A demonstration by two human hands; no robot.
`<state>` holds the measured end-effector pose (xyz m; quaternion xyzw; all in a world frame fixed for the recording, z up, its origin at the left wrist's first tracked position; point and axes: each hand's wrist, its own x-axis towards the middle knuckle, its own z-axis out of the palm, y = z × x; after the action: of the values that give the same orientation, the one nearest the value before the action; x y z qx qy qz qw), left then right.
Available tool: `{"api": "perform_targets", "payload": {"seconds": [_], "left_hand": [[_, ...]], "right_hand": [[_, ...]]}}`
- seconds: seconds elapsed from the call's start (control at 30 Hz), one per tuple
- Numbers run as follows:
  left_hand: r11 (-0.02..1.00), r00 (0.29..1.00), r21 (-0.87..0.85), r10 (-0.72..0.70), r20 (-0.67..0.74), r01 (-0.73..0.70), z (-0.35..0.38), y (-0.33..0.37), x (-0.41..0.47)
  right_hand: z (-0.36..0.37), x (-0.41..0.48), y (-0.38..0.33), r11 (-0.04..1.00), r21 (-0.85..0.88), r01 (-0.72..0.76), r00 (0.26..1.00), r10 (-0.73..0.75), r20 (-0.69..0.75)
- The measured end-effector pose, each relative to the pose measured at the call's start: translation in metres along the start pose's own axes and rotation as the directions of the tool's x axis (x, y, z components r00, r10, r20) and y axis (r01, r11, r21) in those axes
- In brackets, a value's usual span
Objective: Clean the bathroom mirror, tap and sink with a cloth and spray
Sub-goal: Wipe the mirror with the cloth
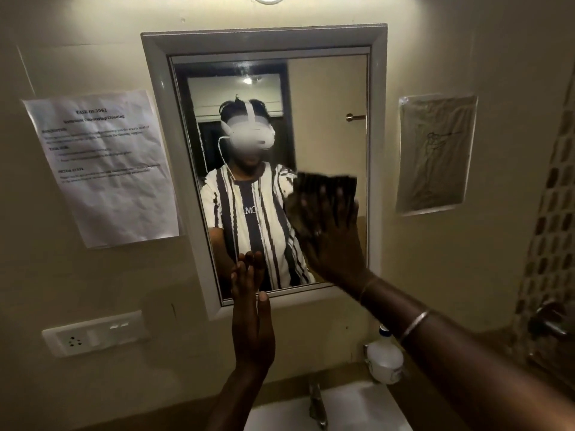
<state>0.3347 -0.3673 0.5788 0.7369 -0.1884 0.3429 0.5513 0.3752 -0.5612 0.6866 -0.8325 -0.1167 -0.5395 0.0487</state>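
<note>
Dimly lit beige wall [93,290], framed mirror [267,169]

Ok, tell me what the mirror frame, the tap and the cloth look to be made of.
The mirror frame looks like painted wood or plastic: smooth, pale, with a soft sheen along its moulded edge. The tap looks like metal, perhaps chromed or steel: grey with dull highlights. The cloth is a dark, matt fabric, seemingly ribbed; blur hides the weave.
</note>
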Motion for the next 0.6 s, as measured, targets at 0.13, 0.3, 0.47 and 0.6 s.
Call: {"api": "perform_targets", "payload": {"seconds": [0.13,0.3,0.47,0.6], "left_hand": [[1.000,1.000,-0.003,-0.001,0.017,0.001,0.009,0.001,-0.004],[1.000,1.000,-0.001,0.010,0.024,-0.010,0.016,0.001,-0.007],[0.999,1.000,0.033,0.005,0.015,-0.006,0.017,0.000,-0.007],[0.998,1.000,0.056,0.002,0.021,-0.003,0.017,0.003,-0.005]], "right_hand": [[0.016,-0.073,-0.001,0.999,0.017,-0.029,0.995,0.027,0.099],[0.025,-0.116,0.008,0.999,-0.027,0.026,0.988,-0.022,0.156],[0.031,-0.102,-0.005,0.978,-0.021,-0.205,0.975,0.206,0.084],[0.033,-0.070,-0.006,0.927,-0.005,-0.374,0.927,0.373,-0.041]]}}
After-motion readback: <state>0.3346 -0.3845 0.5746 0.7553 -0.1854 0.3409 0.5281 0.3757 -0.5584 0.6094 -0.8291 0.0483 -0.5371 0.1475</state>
